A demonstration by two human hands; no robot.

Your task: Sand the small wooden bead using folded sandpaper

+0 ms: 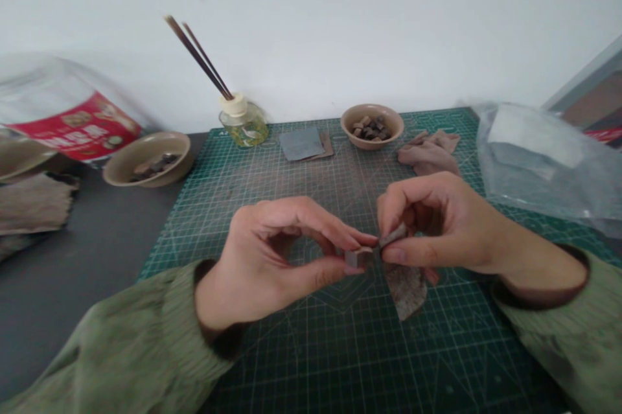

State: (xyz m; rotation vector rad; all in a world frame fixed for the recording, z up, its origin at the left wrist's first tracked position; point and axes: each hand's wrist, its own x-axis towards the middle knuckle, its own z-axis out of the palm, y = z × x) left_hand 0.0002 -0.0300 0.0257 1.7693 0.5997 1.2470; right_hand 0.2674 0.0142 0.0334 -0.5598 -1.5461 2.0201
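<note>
My left hand (286, 252) is closed, pinching a small brown wooden block (358, 258) between thumb and fingertips. Close beside it, my right hand (432, 226) is closed on a worn, folded piece of sandpaper (407, 287), whose lower end hangs below the fingers. The sandpaper's folded upper edge lies right by the block; whether they touch I cannot tell. Both hands are above a green cutting mat (301, 362). Part of the block is hidden by the left fingers.
At the back stand a bowl of small blocks (372, 126), a reed diffuser (244, 122), grey sandpaper sheets (301, 144) and a crumpled cloth (430, 151). A second bowl (168, 171) and a red-labelled plastic jar (72, 109) are left. A clear plastic bag (544, 161) lies right.
</note>
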